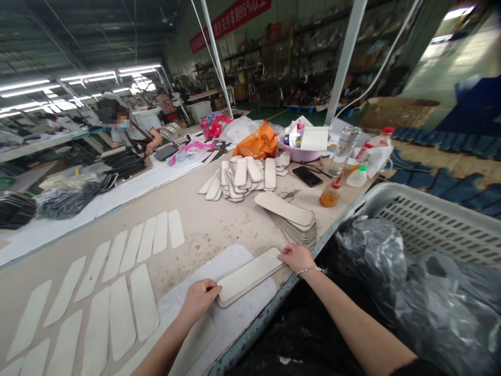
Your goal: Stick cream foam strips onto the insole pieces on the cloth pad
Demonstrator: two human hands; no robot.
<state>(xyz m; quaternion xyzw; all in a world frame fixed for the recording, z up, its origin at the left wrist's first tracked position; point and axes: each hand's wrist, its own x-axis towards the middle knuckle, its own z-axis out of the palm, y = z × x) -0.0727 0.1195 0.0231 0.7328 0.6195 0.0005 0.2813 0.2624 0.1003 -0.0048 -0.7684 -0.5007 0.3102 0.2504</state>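
A long off-white panel with rounded corners (250, 275) lies slantwise before me, its lower layer showing along the near edge. My left hand (199, 298) pinches the left end between thumb and fingers. At the opposite end, my right hand (296, 258) is closed on the corner, a bracelet around its wrist. Beneath the panel is a white sheet (230, 257). Just beyond my right hand stands a fanned stack of similar panels (287, 209). Several white strips (143, 300) are spread in rows to the left. Part of another panel (195, 342) shows beside my left forearm.
Loose smaller panels (240, 175) are heaped farther back, near scissors (288, 195), a phone (307, 176) and a small bottle of amber liquid (330, 195). A grey plastic basket (442, 201) holding plastic bags adjoins the table's right edge. A co-worker (131, 133) sits across the table.
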